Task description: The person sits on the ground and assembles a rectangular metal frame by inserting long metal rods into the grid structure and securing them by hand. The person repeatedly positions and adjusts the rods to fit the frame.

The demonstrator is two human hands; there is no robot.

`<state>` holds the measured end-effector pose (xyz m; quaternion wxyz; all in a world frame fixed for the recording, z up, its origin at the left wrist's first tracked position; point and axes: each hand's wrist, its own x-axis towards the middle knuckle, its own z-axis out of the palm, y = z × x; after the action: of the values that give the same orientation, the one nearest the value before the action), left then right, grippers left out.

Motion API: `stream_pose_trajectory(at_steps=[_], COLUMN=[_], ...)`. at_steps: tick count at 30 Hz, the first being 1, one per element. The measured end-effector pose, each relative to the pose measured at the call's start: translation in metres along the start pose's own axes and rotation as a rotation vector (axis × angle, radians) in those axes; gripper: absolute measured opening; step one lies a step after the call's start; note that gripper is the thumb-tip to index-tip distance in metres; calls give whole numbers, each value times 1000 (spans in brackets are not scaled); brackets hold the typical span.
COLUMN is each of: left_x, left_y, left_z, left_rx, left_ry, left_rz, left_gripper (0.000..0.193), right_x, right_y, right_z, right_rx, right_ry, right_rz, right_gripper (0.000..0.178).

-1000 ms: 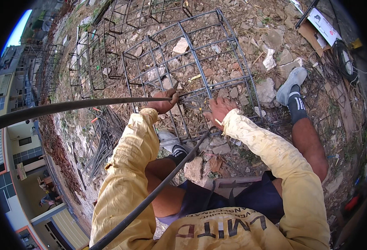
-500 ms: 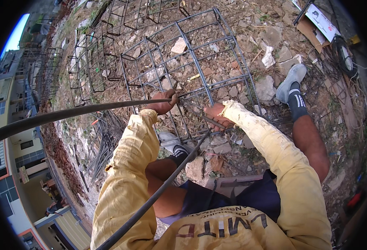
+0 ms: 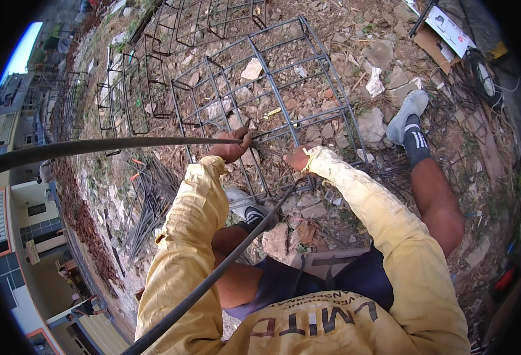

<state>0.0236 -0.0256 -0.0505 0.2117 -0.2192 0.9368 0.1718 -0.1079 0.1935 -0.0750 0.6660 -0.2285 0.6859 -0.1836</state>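
A cage of steel reinforcing bars [image 3: 264, 62] lies on the rubble in front of me, with square bent stirrups across its long bars. My left hand [image 3: 230, 149] is closed around the end area of a dark steel bar [image 3: 124, 143] that runs out to the left rim, beside a cage corner. My right hand [image 3: 298, 158] is closed at the cage's near side, a short way right of the left. Thin wire-like pieces show between the two hands. Whatever the right fingers hold is hidden. A second dark bar [image 3: 225, 260] slants from the cage to the lower left.
More bar cages [image 3: 133, 89] stand at the left and far side. A pile of loose rods [image 3: 151, 201] lies to the left. Broken stones [image 3: 372, 124] cover the ground around my feet. A cardboard box [image 3: 441, 44] and a black coil [image 3: 484, 83] sit at the far right.
My right hand has turned and moved slightly up and left; the dark rod-like piece seen below its fingers no longer shows. My left hand stays on the bar.
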Motion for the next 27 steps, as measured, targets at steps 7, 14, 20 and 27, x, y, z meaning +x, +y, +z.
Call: stream_pose_trajectory(at_steps=[7,14,20,27], left_x=[-9,-56,-153,-241], left_y=[9,5,34,53], left_z=[-3,10,-6,18], left_rx=[-124,-331,-493,-1119], left_ry=[35,203,216,242], left_rz=[-3,9,-102,-348], left_gripper=[49,48,54,50], right_x=[-15,-4,34,-7], right_y=[15,24,46,25], right_z=[4,35,0,7], right_rx=[499,250,-715,117], right_ry=[-197,67,516,70], right_rz=[-4,-150,-287,-164], right_gripper=[48,69,51,29])
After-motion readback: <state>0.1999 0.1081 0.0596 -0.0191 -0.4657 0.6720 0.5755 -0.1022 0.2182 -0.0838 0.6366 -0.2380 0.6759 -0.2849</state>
